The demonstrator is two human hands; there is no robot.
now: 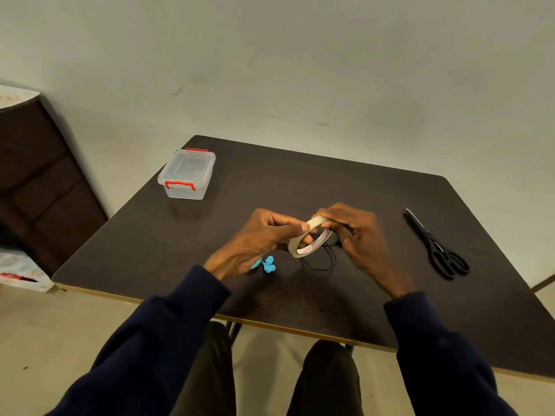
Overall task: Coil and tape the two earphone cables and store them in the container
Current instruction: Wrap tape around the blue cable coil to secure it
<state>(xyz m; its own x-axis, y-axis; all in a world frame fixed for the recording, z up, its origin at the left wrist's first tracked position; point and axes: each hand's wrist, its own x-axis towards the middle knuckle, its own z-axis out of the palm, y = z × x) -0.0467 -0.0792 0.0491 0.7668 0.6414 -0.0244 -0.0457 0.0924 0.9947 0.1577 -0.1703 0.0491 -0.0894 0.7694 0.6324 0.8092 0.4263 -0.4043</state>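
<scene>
holding the tape roll [309, 239] up between them, both hands work just above the table [300, 181]. the left hand [261, 235] grips the side of the ring nearest it, thumb laid along the outer rim and fingers curled behind, which looks meant to steady the roll. the right hand [359, 235] pinches the upper edge of the same ring with its fingertips, most likely feeling for the loose end of the tape so a strip can be peeled; whether an end is already lifted is too small to tell. directly beneath the roll and the right hand's fingers, the black earphone cable [323, 265] lies in loose loops on the table, apparently coiled and within easy reach for taping. the blue earphones [268, 264] sit just under the left wrist, partly hidden by it, so i cannot say whether their cable is coiled or taped. the scissors [437, 246] lie well out to the right of the right hand, handy for cutting a strip. the container [187, 174] stands far beyond the left hand and off to its left, lid on, so i judge that storing comes last and that it must be opened first.
</scene>
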